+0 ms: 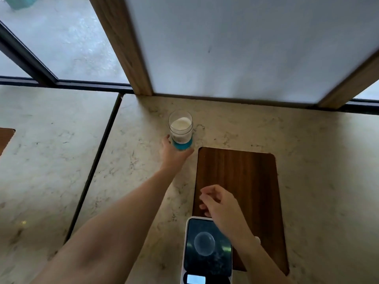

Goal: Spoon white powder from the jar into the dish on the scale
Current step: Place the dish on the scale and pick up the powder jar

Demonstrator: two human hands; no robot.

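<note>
A clear jar (180, 128) with a blue band at its base holds white powder and stands open on the marble counter. My left hand (172, 153) reaches out and grips the jar's base. A white scale (207, 251) with a dark glass top lies at the near edge, and a small clear round dish (204, 243) sits on it. My right hand (219, 203) hovers above the scale's far end with its fingers loosely curled; I cannot tell whether anything is in them. No spoon is visible.
A dark wooden board (246, 181) is set into the marble counter (133, 165) to the right of the jar, under the scale's right side. A wood-framed white panel (235, 48) rises behind. A dark seam (96, 162) splits the counter on the left.
</note>
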